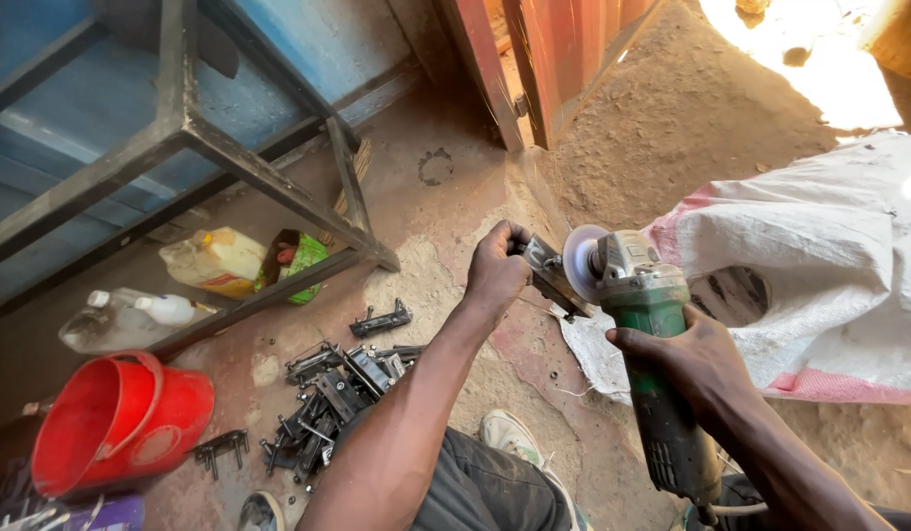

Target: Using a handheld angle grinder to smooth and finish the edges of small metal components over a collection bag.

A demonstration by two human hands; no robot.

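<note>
Centre-right of frame: left hand (497, 267) is closed around a small dark metal bracket (552, 278), held in the air above the floor (446, 211) with no clamp or vise. Right hand (684, 362) is wrapped tight around the body of a green angle grinder (644, 334), whose disc (579, 260) sits right against the bracket's edge.

Risks, as I judge them:
- The fingers of the left hand are just beside the disc. If the disc grabs the edge, the bracket could twist or kick and the disc reach the fingers.
- Both hands are bare, so hot metal, burrs and sparks would land on skin.
- Only one hand holds the grinder, so there is little control if it jerks. I can't tell whether a guard covers the disc on the near side.
- The knee and white shoe (512, 434) lie low in the frame, under the work, and a dropped piece would fall there.
- A white woven sack (829, 256) lies close on the right and could catch sparks.

At lower left, a pile of similar black metal parts (333, 393), a red bucket (116, 418) and plastic bottles (136, 315) under a metal frame (190, 133) are well apart from the grinding.
</note>
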